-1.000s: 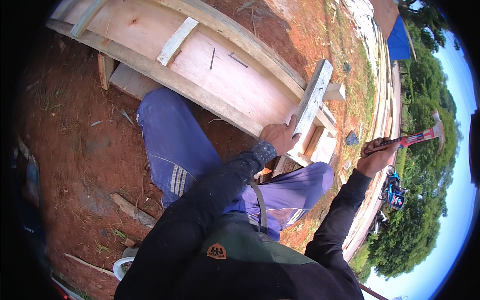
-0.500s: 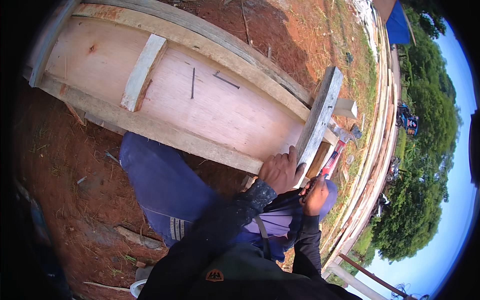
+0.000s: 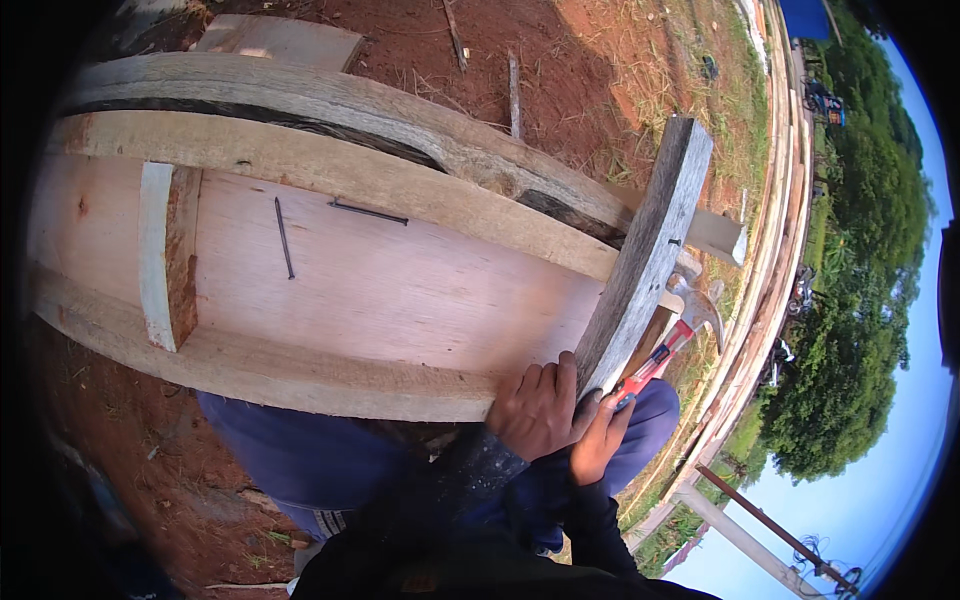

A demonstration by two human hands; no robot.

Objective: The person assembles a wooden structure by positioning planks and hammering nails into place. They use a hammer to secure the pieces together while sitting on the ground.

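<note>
A weathered grey wooden crosspiece lies over the right end of a long wooden frame with a pale plywood panel. At its near end, my left hand is closed round the corner where crosspiece and near rail meet. Just right of it my right hand grips the end of a claw hammer with a red handle. The hammer's metal head points away, beyond the crosspiece. A nail sticks out of the crosspiece. Two loose dark nails, one of them here, lie on the plywood.
A short whitish batten spans the frame at left. Beyond the far rail runs a rough timber. My knees in blue trousers are under the near rail. Long stacked boards lie at right, with trees behind; reddish soil surrounds the frame.
The view has shifted, so the frame sits lower and further left. The hammer shows more fully now, its head out past the crosspiece. My two hands are closer together.
</note>
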